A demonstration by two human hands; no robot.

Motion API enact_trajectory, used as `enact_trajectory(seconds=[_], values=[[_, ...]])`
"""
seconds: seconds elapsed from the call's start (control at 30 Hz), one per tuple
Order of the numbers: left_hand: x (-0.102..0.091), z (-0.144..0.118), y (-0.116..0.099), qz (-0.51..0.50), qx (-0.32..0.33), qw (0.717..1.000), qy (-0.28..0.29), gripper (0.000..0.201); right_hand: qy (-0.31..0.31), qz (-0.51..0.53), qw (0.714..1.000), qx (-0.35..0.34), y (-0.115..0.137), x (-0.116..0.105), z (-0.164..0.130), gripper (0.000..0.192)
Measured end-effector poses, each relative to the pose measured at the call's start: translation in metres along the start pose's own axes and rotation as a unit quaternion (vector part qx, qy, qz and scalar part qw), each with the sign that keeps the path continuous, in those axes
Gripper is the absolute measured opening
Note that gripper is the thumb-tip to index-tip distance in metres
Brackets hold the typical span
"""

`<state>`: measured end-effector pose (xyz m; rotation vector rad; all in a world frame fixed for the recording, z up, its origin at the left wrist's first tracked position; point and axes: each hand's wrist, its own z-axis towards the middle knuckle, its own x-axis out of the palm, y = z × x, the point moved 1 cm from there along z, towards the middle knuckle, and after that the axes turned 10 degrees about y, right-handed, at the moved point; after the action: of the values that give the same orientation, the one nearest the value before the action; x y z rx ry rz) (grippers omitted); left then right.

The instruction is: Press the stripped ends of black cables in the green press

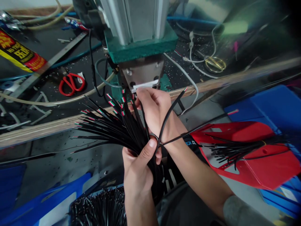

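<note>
Left hand point(137, 169) has a closed grip on the wire bundle point(113, 125) (fanned ends up-left); right hand point(154, 110) pinches one wire at the press point(141, 73). Fingertips sit just under the die, so a pinch looks possible, and loose wires could snag.

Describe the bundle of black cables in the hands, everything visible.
The bundle of black cables is thin, plastic-sheathed wires fanning up and left, their stripped tips showing red, green and white cores. The left hand grips the bundle at its gathered base. The right hand holds one cable up at the press.
</note>
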<state>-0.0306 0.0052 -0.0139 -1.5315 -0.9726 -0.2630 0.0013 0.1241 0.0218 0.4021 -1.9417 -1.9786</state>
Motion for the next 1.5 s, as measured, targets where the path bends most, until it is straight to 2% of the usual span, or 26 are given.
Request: enact_trajectory(seconds=[0.13, 0.27, 0.37, 0.57, 0.73, 0.87, 0.93, 1.0, 1.1, 1.2, 1.27, 1.37, 1.43, 1.5], values=[[0.002, 0.001, -0.002, 0.000, -0.004, 1.000, 0.006, 0.021, 0.006, 0.001, 1.000, -0.008, -0.001, 0.000, 0.001, 0.051], [0.003, 0.002, -0.001, -0.003, -0.015, 1.000, -0.013, 0.031, 0.005, 0.016, 1.000, -0.021, -0.006, 0.000, -0.001, 0.048], [-0.001, 0.000, 0.005, 0.000, -0.018, 0.999, -0.038, 0.040, 0.013, 0.008, 0.999, -0.049, -0.010, -0.003, -0.006, 0.045], [-0.011, -0.008, 0.020, 0.012, -0.018, 0.999, -0.034, 0.043, 0.032, -0.046, 0.996, -0.063, 0.000, -0.019, -0.022, 0.043], [0.000, -0.013, 0.018, 0.026, -0.030, 0.998, -0.041, 0.042, 0.047, -0.033, 0.988, -0.143, 0.010, -0.028, -0.033, 0.041], [0.010, -0.016, 0.012, 0.023, -0.029, 0.998, -0.052, 0.044, 0.046, -0.028, 0.983, -0.176, 0.011, -0.036, -0.040, 0.041], [0.011, -0.016, 0.009, 0.015, -0.023, 0.998, -0.054, 0.042, 0.056, 0.030, 0.980, -0.190, 0.009, -0.040, -0.042, 0.041], [0.010, -0.017, 0.004, 0.017, -0.019, 0.998, -0.053, 0.043, 0.096, 0.149, 0.969, -0.174, 0.004, -0.043, -0.045, 0.041], [0.010, -0.019, -0.005, 0.062, -0.011, 0.998, -0.022, 0.043, 0.148, 0.342, 0.922, -0.108, 0.002, -0.046, -0.049, 0.045], [0.016, -0.023, -0.010, 0.100, 0.011, 0.995, 0.004, 0.040, 0.163, 0.447, 0.878, -0.053, 0.007, -0.049, -0.056, 0.059], [0.023, -0.028, -0.009, 0.110, 0.027, 0.994, -0.006, 0.041, 0.167, 0.475, 0.863, -0.039, 0.012, -0.051, -0.062, 0.068], [0.034, -0.037, -0.005, 0.137, 0.042, 0.990, -0.009, 0.042, 0.183, 0.484, 0.855, -0.039, 0.012, -0.053, -0.069, 0.082], [0.039, -0.044, -0.003, 0.155, 0.051, 0.987, 0.005, 0.044, 0.177, 0.469, 0.864, -0.050, 0.005, -0.056, -0.069, 0.087], [0.040, -0.053, -0.002, 0.172, 0.054, 0.983, 0.019, 0.045, 0.121, 0.442, 0.886, -0.073, -0.001, -0.062, -0.066, 0.084]])
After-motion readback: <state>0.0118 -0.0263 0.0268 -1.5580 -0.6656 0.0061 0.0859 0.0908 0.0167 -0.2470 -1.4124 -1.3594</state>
